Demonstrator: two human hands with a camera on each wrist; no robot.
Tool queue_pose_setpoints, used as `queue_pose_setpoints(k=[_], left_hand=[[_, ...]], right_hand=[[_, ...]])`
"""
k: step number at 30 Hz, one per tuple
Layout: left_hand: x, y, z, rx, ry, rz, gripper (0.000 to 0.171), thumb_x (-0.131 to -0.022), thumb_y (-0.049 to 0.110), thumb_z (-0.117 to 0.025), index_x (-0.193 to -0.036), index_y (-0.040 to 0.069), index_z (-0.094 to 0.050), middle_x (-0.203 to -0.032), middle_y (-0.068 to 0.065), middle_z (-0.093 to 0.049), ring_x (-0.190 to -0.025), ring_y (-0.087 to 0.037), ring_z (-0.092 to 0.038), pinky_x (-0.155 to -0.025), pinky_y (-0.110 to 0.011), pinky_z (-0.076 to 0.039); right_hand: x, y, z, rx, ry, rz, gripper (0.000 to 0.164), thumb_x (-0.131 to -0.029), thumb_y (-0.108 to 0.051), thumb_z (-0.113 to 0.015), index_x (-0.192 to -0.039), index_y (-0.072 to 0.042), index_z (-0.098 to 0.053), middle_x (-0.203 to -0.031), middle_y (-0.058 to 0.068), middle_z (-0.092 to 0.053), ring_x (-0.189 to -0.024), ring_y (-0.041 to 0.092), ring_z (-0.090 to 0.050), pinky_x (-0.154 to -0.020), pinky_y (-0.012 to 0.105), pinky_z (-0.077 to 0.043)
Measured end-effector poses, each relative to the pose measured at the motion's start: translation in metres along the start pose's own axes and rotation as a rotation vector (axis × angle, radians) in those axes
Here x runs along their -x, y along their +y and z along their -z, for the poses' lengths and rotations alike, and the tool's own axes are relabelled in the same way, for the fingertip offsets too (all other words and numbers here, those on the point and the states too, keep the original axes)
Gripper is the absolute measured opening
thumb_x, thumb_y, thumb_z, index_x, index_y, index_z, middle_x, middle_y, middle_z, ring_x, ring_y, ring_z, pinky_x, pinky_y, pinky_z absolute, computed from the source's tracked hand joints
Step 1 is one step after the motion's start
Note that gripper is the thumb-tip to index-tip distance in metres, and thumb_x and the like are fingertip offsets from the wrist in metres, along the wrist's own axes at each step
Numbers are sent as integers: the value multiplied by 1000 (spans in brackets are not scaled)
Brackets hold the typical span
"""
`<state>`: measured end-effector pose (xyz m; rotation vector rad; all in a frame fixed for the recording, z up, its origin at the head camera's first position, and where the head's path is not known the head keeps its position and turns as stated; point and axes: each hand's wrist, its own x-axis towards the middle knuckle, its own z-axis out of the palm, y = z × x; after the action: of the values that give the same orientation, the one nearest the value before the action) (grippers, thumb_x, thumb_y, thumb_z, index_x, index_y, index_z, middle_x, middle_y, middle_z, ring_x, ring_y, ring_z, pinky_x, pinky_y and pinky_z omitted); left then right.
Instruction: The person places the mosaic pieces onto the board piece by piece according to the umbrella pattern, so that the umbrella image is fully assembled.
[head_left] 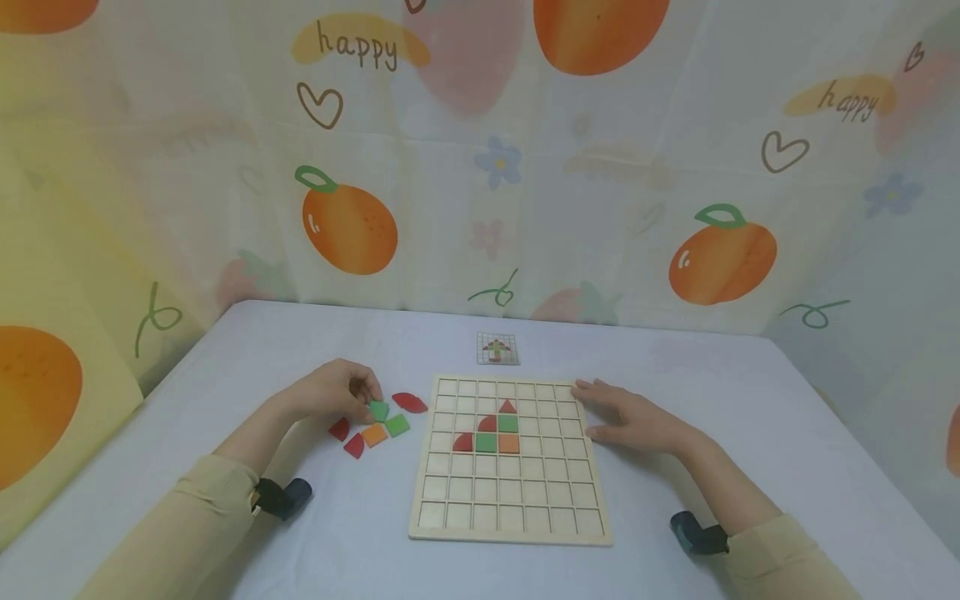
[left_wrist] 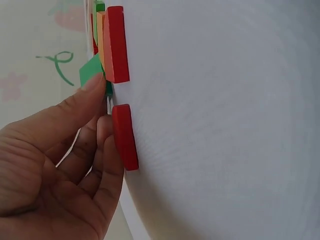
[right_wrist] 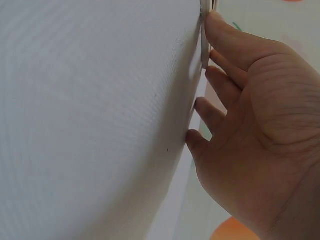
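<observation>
The left hand (head_left: pixel 339 390) is at the left of the tabletop (head_left: pixel 660 358), its thumb and fingers pinching a green tile (head_left: pixel 379 411). The left wrist view shows the thumb on the tile's face, with the tile tipped up; the finger behind it is mostly hidden. The tile looks square, so no long axis stands out.

The relation that matters is sideways: the gridded board (head_left: pixel 487 492) lies to the right of the held tile, well within the space between the two hands, and the left hand is the nearer one to the loose pieces. A pointed red shape (head_left: pixel 409 402) sits between that hand and the board's left edge. Just nearer and to the right of the held tile are a second green tile (head_left: pixel 397 426) and an orange tile (head_left: pixel 374 434), with two small red pieces (head_left: pixel 355 446) to their left.

The right hand (head_left: pixel 633 421) is at the board's right edge, fingers spread apart and gripping nothing, the thumb touching the rim. On the board, a red triangle (head_left: pixel 507 407) stands farthest, with green, orange and rounded red pieces nearer. A small pattern card (head_left: pixel 498 348) lies beyond the far edge.
</observation>
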<state>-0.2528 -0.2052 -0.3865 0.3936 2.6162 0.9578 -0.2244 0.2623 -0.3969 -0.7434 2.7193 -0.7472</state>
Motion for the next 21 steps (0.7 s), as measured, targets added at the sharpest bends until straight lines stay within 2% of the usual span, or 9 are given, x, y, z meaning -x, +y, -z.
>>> queue_pose_setpoints(k=[5, 11, 16, 21], left_hand=[[2, 3, 1, -8, 33, 1, 12, -80, 9, -75, -91, 9, -69, -83, -4, -64, -79, -19, -56, -72, -28, -48], [4, 6, 3, 11, 56, 8, 10, -83, 13, -74, -91, 9, -68, -82, -5, -63, -81, -20, -55, -72, -29, -47], [2, 8, 3, 13, 75, -5, 8, -85, 11, -70, -92, 10, -68, -88, -5, -64, -86, -20, -55, -72, -28, -48], [-2, 17, 1, 65, 109, -30, 12, -86, 14, -70, -97, 10, -68, -94, -6, -66, -92, -21, -56, -74, -28, -50]], right_hand=[[-1, 1, 0, -5, -5, -15, 69, -90, -39, -68, -149, -13, -43, -160, 12, -34, -151, 43, -21, -119, 63, -21], [-1, -1, 1, -11, -13, -24, 69, -90, -37, -68, -150, -13, -43, -161, 10, -34, -152, 42, -21, -120, 62, -20], [-1, -1, 0, -11, -13, -23, 69, -90, -38, -68, -150, -13, -42, -161, 11, -34, -152, 42, -21, -119, 63, -20], [-1, -2, 0, -6, -10, -23, 69, -91, -38, -68, -150, -12, -42, -161, 11, -34, -151, 43, -21, -119, 63, -20]])
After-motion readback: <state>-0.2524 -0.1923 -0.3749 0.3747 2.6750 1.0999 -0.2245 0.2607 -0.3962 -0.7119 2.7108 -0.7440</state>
